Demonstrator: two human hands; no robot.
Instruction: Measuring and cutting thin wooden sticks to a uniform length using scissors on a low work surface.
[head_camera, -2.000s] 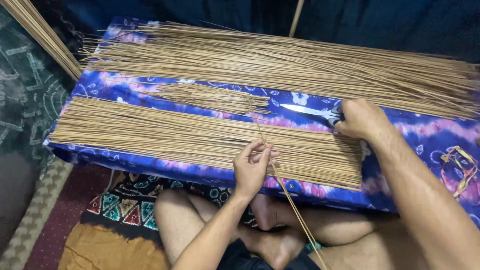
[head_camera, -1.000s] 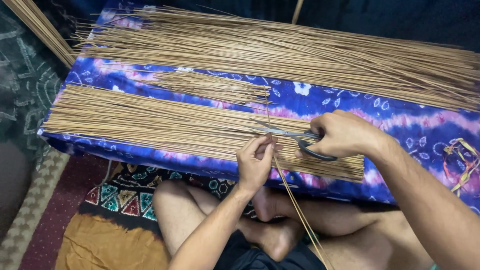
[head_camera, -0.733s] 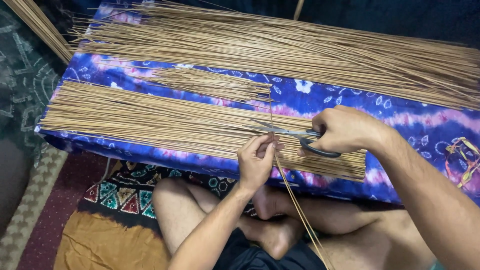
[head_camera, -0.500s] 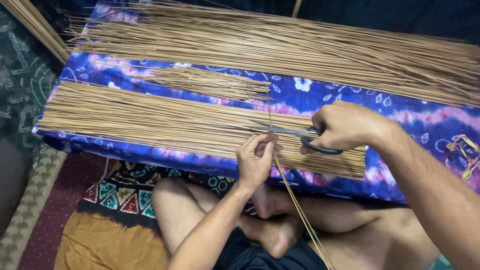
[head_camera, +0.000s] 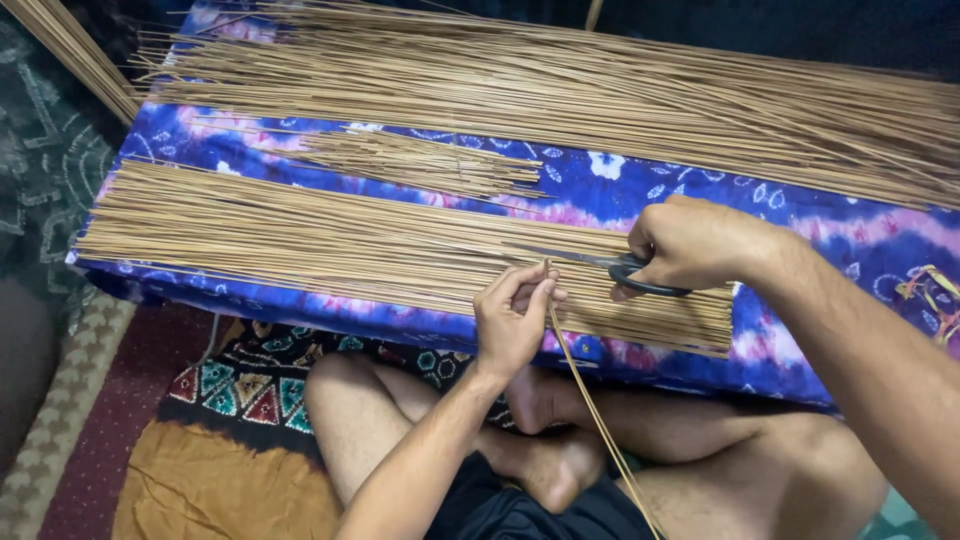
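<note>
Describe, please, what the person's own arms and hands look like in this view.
Both arms are bare along all that shows, with no sleeve in view. The left hand and the right hand wear no gloves, and no ring, watch or bracelet is visible. Both forearms look lean, and the fingernails that show are short.

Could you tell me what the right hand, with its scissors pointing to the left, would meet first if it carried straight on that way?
Most likely the thin stick pinched upright by the left hand: the scissors in the right hand point at its top, just above the near pile of sticks. Depth is unclear.
</note>
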